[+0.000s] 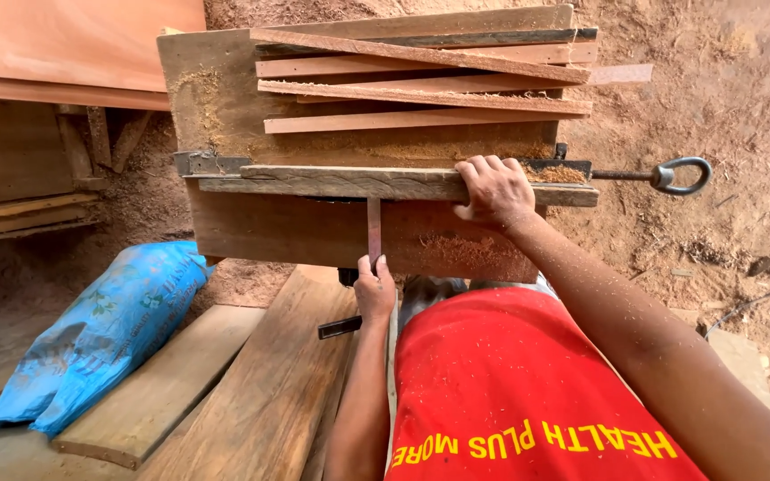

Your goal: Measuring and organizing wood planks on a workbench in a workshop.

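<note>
- The right hand (494,189) grips the thick wooden bar (376,183) lying across the worktop (216,98), fingers curled over its far edge.
- The left hand (374,287) is closed around the lower end of a thin reddish wood strip (373,227), which stands upright against the worktop's front face (just below the bar).
- Several loose slats (421,85) lie stacked on the worktop beyond the bar, among sawdust.
- A metal eye-bolt (670,175) juts out to the right.
- A blue sack (104,330) rests on planks (251,392) at the left.

Shirt: you wear a red shirt (510,392) with yellow lettering, flecked with sawdust.
Arms: your 2 forearms are bare, dusted with sawdust.
</note>
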